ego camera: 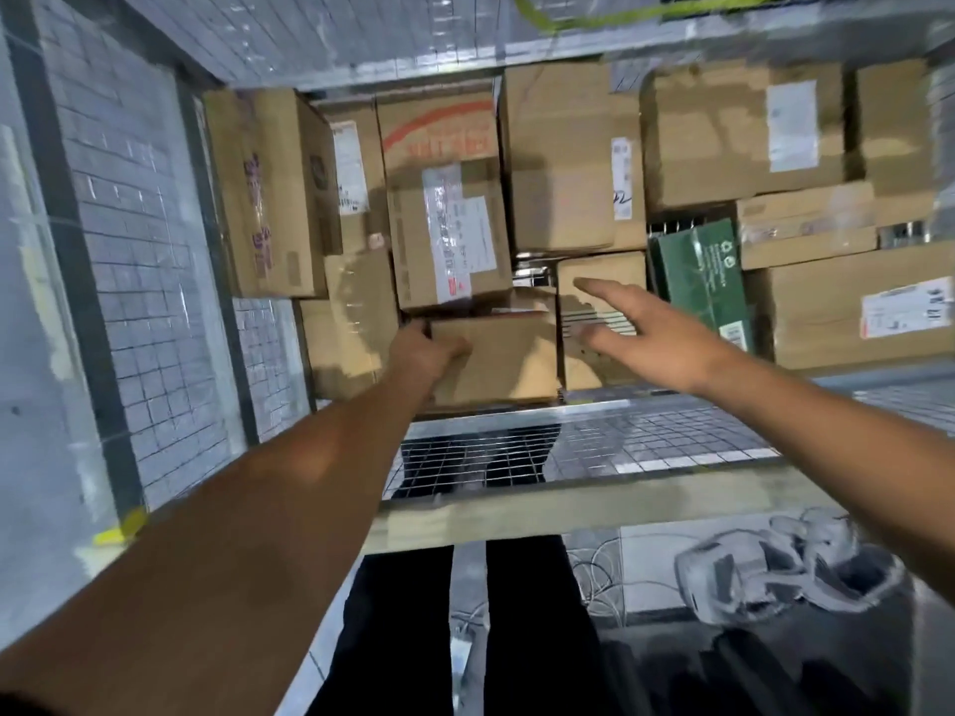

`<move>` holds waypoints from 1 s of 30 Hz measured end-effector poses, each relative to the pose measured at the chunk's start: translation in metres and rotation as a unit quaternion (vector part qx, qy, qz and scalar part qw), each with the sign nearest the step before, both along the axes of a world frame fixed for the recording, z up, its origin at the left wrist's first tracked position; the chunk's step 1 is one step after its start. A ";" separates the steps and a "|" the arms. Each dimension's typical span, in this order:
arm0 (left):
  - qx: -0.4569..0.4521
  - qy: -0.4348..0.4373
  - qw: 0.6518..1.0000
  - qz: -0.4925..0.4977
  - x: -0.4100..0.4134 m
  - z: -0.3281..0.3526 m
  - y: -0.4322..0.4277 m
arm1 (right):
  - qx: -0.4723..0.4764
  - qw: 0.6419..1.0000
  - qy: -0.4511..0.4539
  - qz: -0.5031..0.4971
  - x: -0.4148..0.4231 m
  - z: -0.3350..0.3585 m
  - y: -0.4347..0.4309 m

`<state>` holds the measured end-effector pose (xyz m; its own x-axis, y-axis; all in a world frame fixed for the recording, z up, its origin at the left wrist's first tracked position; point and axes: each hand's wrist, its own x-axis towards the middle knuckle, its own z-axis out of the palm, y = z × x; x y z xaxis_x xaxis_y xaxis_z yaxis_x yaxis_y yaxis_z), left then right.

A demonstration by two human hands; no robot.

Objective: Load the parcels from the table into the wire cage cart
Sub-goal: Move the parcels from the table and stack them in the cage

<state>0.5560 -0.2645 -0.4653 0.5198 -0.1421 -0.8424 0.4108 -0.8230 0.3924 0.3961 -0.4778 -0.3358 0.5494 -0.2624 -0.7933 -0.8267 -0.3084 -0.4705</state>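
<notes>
Placement step, judged from the head view: a small plain brown parcel (493,361) sits low in the wire cage cart (594,447), against the near mesh wall, and my left hand (429,348) is on its near left corner, fingers curled over the top edge. Whether the parcel rests fully on what lies below or my grip takes some of its weight, I cannot tell. My right hand (646,333) is spread wide and holds nothing; it hovers above a neighbouring carton (599,323) just to the right of the parcel.

Cart contents: cartons packed on all sides. A taped box with a white label (449,235) stands directly behind the parcel, touching or nearly so. A green box (697,281) lies further right. Larger cartons fill the far row. No worktop in view.

Notes on doing this well:
- Seat the parcel flat in the gap between the labelled box and the near mesh, not tilted on a neighbour's edge.
- Bring the right hand down onto the parcel's right side to square it while the left hand eases off the corner.
- Keep fingers clear of the slot between the parcel and the box behind; a pinch is likely there.
- Press lightly to test for rocking before letting go. Cardboard this thin may dent under a hard push.

Task progress, my estimate: cart well filled, this parcel nearly placed.
</notes>
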 end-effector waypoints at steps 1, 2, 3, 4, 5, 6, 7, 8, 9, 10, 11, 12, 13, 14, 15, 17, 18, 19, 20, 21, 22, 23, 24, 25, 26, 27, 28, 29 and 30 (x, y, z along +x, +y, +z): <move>0.037 -0.048 0.998 -0.020 -0.004 -0.003 -0.003 | -0.002 1.000 0.002 0.017 0.001 -0.004 -0.002; 0.066 -0.098 0.992 -0.042 -0.010 -0.003 -0.007 | -0.005 1.000 0.002 0.031 0.002 -0.006 -0.004; 0.084 -0.145 0.983 -0.082 -0.018 -0.003 -0.010 | -0.006 0.999 0.002 0.042 0.001 -0.009 -0.007; 0.095 -0.184 0.969 -0.138 -0.028 0.000 -0.014 | -0.008 0.999 0.003 0.048 0.000 -0.011 -0.010; 0.101 -0.211 0.950 -0.209 -0.038 0.001 -0.018 | -0.010 0.999 0.004 0.050 -0.001 -0.013 -0.014; 0.105 -0.222 0.927 -0.283 -0.047 0.003 -0.022 | -0.013 0.999 0.006 0.049 -0.002 -0.014 -0.018; 0.114 -0.219 0.903 -0.352 -0.053 0.003 -0.026 | -0.018 0.999 0.009 0.044 -0.004 -0.015 -0.022; 0.129 -0.210 0.879 -0.409 -0.057 0.005 -0.028 | -0.025 0.999 0.011 0.035 -0.006 -0.014 -0.025; 0.143 -0.206 0.854 -0.455 -0.059 0.005 -0.029 | -0.032 0.999 0.013 0.024 -0.007 -0.014 -0.028; 0.148 -0.207 0.830 -0.496 -0.060 0.007 -0.028 | -0.037 0.999 0.014 0.016 -0.009 -0.013 -0.030; 0.136 -0.213 0.808 -0.532 -0.061 0.008 -0.028 | -0.041 0.999 0.016 0.010 -0.011 -0.013 -0.032; 0.107 -0.222 0.786 -0.568 -0.063 0.009 -0.028 | -0.041 0.999 0.018 0.005 -0.012 -0.012 -0.034; 0.071 -0.230 0.758 -0.606 -0.064 0.008 -0.030 | -0.039 0.999 0.019 0.003 -0.014 -0.012 -0.035; 0.037 -0.231 0.726 -0.647 -0.064 0.006 -0.033 | -0.038 0.999 0.020 0.002 -0.015 -0.014 -0.035; 0.011 -0.226 0.693 -0.684 -0.064 0.002 -0.038 | -0.037 0.999 0.024 0.002 -0.017 -0.017 -0.036; -0.006 -0.200 0.649 -0.734 -0.061 -0.011 -0.048 | -0.035 0.999 0.035 -0.003 -0.021 -0.025 -0.037; -0.003 -0.189 0.640 -0.745 -0.060 -0.018 -0.050 | -0.031 0.999 0.039 -0.005 -0.023 -0.030 -0.037; 0.000 -0.185 0.636 -0.749 -0.058 -0.024 -0.051 | -0.025 0.999 0.045 -0.004 -0.024 -0.035 -0.037; 0.002 -0.187 0.635 -0.750 -0.058 -0.027 -0.049 | -0.021 0.998 0.054 0.002 -0.025 -0.039 -0.036; 0.004 -0.189 0.635 -0.749 -0.057 -0.029 -0.045 | -0.018 0.998 0.065 0.013 -0.025 -0.042 -0.036; 0.010 -0.189 0.634 -0.749 -0.055 -0.030 -0.041 | -0.016 0.997 0.077 0.029 -0.025 -0.044 -0.034; 0.019 -0.188 0.635 -0.749 -0.052 -0.029 -0.036 | -0.014 0.995 0.088 0.044 -0.024 -0.046 -0.033; 0.028 -0.185 0.639 -0.746 -0.050 -0.027 -0.030 | -0.013 0.994 0.097 0.059 -0.023 -0.048 -0.031; 0.035 -0.181 0.645 -0.741 -0.047 -0.025 -0.024 | -0.013 0.992 0.103 0.070 -0.023 -0.051 -0.029; 0.044 -0.176 0.651 -0.737 -0.043 -0.022 -0.019 | -0.013 0.991 0.106 0.075 -0.022 -0.052 -0.028; 0.053 -0.169 0.655 -0.734 -0.040 -0.019 -0.015 | -0.012 0.991 0.108 0.076 -0.021 -0.053 -0.026; 0.064 -0.159 0.658 -0.733 -0.036 -0.015 -0.011 | -0.012 0.991 0.109 0.075 -0.021 -0.051 -0.024; 0.076 -0.148 0.664 -0.729 -0.032 -0.010 -0.009 | -0.011 0.992 0.109 0.070 -0.022 -0.048 -0.023; 0.086 -0.137 0.673 -0.721 -0.028 -0.005 -0.008 | -0.014 0.993 0.105 0.060 -0.022 -0.044 -0.021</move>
<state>0.5283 -0.2727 -0.4701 0.0838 -0.5785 -0.8113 -0.9333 -0.3308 0.1395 0.3745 -0.4987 -0.3796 0.4014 -0.2285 -0.8870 -0.8618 -0.4220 -0.2813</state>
